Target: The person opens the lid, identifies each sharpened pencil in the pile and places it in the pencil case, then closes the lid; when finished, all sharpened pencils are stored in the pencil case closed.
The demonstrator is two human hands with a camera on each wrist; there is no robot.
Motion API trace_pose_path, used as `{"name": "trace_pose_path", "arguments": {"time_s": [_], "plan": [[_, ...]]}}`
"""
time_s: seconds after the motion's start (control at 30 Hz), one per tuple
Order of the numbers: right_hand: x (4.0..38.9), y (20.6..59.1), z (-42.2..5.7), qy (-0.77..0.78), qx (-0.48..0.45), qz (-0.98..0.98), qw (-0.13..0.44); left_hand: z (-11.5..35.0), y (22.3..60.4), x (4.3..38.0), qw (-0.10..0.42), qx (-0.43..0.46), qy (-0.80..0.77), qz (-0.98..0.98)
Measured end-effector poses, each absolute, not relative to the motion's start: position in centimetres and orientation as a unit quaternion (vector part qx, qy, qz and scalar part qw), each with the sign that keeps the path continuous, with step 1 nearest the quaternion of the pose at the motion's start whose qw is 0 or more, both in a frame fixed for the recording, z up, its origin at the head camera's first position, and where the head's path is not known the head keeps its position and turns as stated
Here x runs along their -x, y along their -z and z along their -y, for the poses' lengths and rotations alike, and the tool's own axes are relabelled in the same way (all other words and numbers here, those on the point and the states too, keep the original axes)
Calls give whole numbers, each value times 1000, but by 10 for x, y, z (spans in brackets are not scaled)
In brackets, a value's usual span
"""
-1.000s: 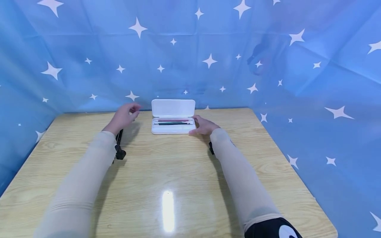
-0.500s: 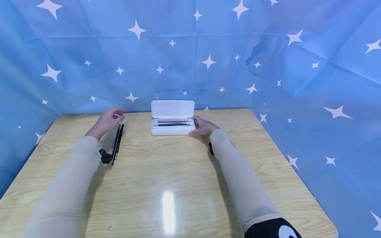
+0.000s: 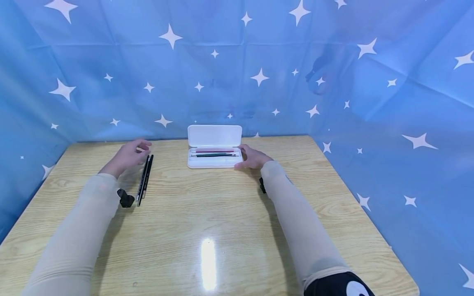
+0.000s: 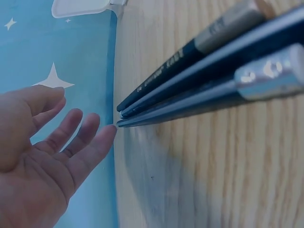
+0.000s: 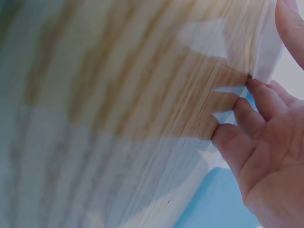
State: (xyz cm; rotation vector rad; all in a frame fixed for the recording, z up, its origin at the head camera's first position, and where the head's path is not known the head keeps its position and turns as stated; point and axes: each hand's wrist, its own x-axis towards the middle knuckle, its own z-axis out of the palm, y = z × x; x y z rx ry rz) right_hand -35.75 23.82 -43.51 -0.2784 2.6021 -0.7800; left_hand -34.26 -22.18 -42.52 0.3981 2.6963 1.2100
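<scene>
A white pencil case (image 3: 212, 165) stands at the back of the table with its lid (image 3: 214, 135) raised. Inside it lie a dark green pencil (image 3: 214, 155) and a thin red one (image 3: 216, 151). My right hand (image 3: 254, 158) grips the case's right end, thumb at the front and fingers behind. Farther left, several dark pencils (image 3: 145, 179) lie side by side on the table, pointing away from me. My left hand (image 3: 128, 156) hovers just beyond their far ends, fingers loosely bent and holding nothing. In the left wrist view, one pencil (image 4: 273, 73) shows a silvery end.
The wooden table (image 3: 177, 230) spreads out in front of me, with a bright light reflection (image 3: 208, 263) near the front. A blue cloth with white stars (image 3: 214, 82) hangs behind the table and along its sides. A black wrist camera (image 3: 126, 199) sits beside the pencils.
My left hand has moved left, away from the pencil case, to the far ends of the dark pencils, which now show fully. The right hand stays on the case.
</scene>
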Motion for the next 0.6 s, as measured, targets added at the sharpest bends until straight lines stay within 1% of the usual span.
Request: {"name": "trace_pose_path", "arguments": {"time_s": [0.17,0.37,0.6], "plan": [[356,436,-238,282,100,-932,204,223,428,341,99,-137,-405,-899],[360,434,-239,274,99,-934,207,224,427,337,101,-136,-409,-897],[370,423,-239,309,112,-917,224,226,428,334,119,-139,-418,-890]]}}
